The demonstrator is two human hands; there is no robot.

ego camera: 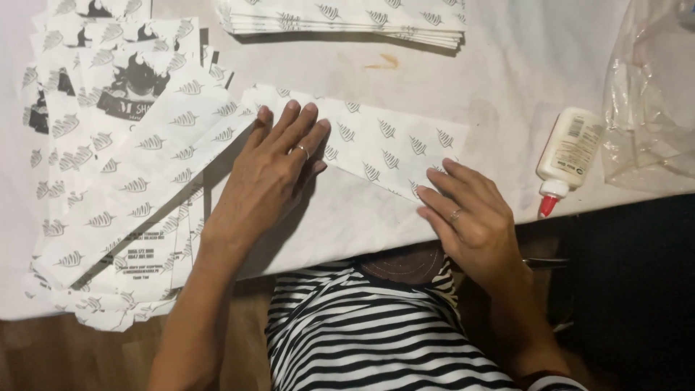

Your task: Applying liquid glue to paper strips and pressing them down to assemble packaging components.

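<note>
Paper sheet (pixel 376 145) lies pinned to the bench (pixel 507 65) by the flat, spread left hand (pixel 279 163) while the right hand's (pixel 467 210) fingertips press its edge, likely to crease it.

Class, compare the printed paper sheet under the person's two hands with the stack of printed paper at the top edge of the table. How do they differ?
The sheet under the hands is a single piece lying at a slant; the stack at the top edge is many layers lying level with the table edge. The left hand and right hand press on the sheet, while nothing touches the stack. Both are white paper with the same dark leaf-like pattern.
</note>
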